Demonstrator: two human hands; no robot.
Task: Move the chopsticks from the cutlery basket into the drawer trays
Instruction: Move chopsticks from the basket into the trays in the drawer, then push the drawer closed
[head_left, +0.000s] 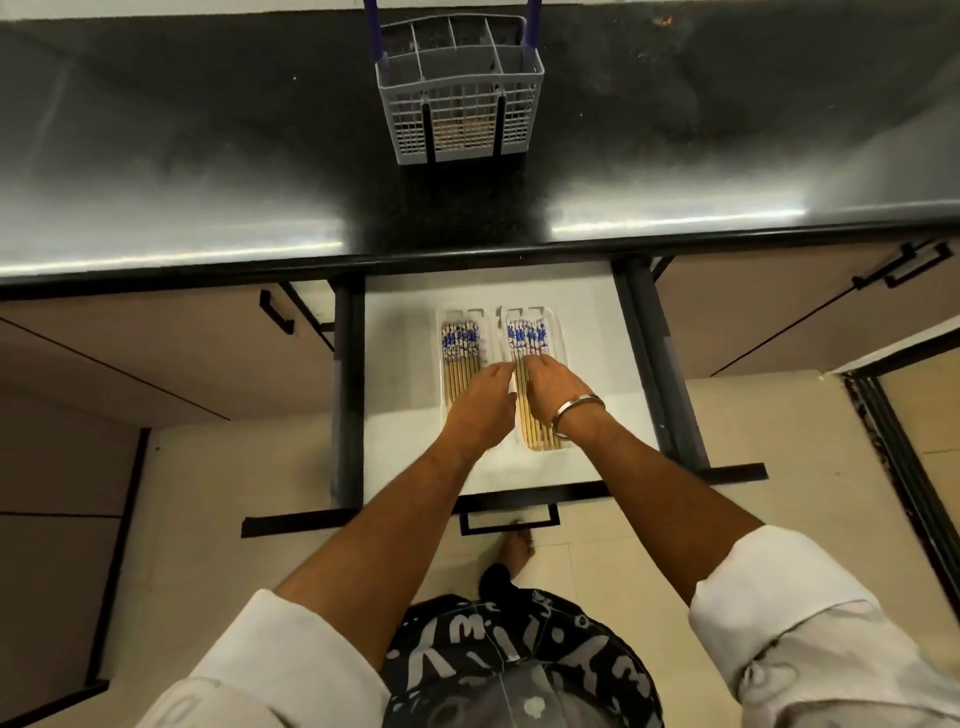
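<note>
In the drawer (582, 332), both hands hide the chopsticks' (525, 340) middles.

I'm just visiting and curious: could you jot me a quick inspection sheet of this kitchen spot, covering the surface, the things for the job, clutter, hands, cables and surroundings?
Surface: dark glossy countertop above an open white drawer.
Job's things: grey cutlery basket stands on the countertop; whether chopsticks remain inside cannot be told. Left tray and right tray lie side by side in the drawer, each holding blue-patterned chopsticks.
Clutter: nothing seen.
Hands: left hand and right hand are over the trays, fingers on the right tray's chopsticks; the grip itself is not clear. A metal bangle sits on the right wrist.
Cables: nothing seen.
Surroundings: brown cabinet doors with black handles, pale tiled floor.
</note>
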